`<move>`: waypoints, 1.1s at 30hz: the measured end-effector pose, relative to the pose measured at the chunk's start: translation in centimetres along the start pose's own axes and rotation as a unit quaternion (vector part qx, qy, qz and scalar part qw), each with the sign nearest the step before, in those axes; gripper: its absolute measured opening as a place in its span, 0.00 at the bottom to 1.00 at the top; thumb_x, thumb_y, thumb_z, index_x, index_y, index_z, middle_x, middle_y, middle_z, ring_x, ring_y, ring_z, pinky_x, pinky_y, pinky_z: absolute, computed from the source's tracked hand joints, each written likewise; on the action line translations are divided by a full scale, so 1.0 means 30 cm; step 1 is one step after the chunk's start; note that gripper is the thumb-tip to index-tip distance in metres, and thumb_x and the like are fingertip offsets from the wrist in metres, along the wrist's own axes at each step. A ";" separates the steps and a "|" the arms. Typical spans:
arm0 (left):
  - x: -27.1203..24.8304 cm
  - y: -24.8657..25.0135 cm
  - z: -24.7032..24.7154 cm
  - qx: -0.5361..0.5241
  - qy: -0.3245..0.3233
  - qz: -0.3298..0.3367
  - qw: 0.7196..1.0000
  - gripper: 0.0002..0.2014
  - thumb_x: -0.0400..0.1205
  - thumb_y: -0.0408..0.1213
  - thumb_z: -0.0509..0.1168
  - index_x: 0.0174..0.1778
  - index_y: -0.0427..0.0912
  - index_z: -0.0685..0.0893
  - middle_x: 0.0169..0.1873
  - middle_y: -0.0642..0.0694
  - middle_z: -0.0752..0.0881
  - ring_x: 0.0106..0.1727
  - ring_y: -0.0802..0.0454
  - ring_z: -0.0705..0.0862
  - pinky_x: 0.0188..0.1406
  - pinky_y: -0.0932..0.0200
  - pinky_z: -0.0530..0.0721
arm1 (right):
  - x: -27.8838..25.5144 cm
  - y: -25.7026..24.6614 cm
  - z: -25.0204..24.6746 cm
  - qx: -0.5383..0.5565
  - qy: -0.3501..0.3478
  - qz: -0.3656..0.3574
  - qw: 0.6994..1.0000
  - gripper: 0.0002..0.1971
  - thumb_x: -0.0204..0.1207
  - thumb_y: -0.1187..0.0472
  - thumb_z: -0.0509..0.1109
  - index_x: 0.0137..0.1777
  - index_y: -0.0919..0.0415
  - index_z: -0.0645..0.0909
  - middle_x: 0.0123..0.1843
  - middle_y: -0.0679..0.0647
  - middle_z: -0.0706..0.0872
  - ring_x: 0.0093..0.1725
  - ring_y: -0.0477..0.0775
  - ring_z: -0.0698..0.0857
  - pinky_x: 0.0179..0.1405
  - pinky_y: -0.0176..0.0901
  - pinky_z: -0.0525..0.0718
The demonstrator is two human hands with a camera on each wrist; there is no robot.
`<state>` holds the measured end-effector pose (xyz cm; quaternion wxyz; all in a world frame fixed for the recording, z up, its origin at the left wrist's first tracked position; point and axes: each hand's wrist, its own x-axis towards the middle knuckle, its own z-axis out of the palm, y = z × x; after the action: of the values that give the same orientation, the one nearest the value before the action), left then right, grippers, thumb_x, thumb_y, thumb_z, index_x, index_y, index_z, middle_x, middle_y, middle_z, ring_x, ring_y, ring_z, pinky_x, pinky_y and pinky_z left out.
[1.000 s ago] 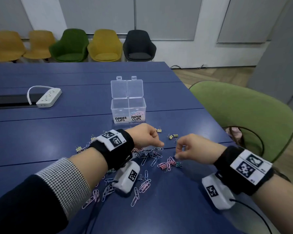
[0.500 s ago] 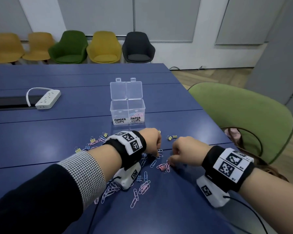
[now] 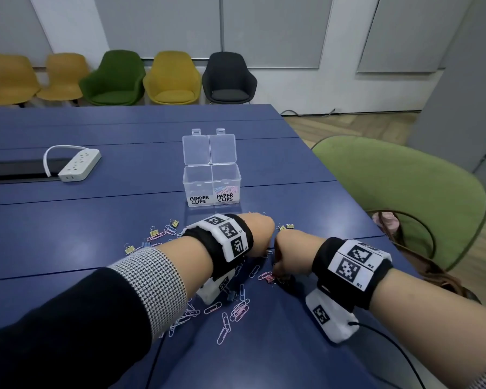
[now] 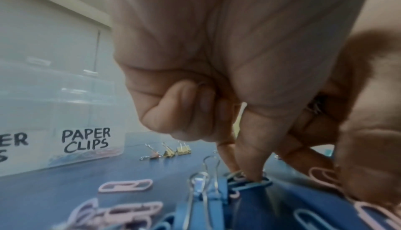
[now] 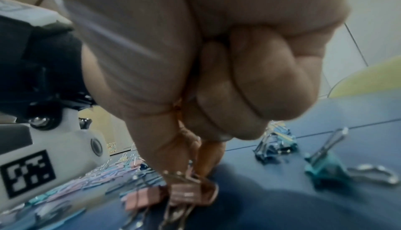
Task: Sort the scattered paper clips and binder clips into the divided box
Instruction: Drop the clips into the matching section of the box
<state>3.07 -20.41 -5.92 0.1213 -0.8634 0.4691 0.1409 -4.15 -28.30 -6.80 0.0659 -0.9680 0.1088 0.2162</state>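
The clear divided box (image 3: 199,178) stands open on the blue table (image 3: 68,234), labelled BINDER CLIPS left and PAPER CLIPS right; pink and blue paper clips (image 3: 226,189) lie in the right compartment. Loose paper clips (image 3: 237,308) and small binder clips (image 3: 153,233) are scattered in front of it. My left hand (image 3: 261,237) points down into the pile, and its thumb and forefinger (image 4: 251,175) pinch a blue paper clip (image 4: 263,183) on the table. My right hand (image 3: 282,265) reaches down beside it, its fingertips (image 5: 195,168) pinching a pink binder clip (image 5: 190,193).
A blue binder clip (image 4: 204,202) lies just before my left hand. Teal (image 5: 325,165) and blue (image 5: 275,146) binder clips sit right of my right hand. A white power strip (image 3: 79,165) lies far left. A green chair (image 3: 399,197) stands against the table's right edge.
Both hands have come down onto the pile and drawn closer together. The left hand turned its fingers down onto a blue paper clip; the right hand dropped onto the pink binder clip.
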 end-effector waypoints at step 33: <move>-0.072 -0.169 0.007 -0.903 -0.019 -0.025 0.428 0.11 0.75 0.31 0.46 0.29 0.45 0.65 0.20 0.51 0.63 0.17 0.58 0.61 0.10 0.70 0.58 | 0.008 0.178 -0.002 0.874 -0.043 0.014 0.483 0.06 0.76 0.66 0.62 0.38 0.60 0.71 0.33 0.55 0.86 0.19 0.44 0.76 0.11 0.30 0.61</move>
<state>6.18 -15.97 -4.93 -0.7160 -0.4878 0.0496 0.4970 -5.18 -33.51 -7.28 0.8800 -0.3994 0.2518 0.0523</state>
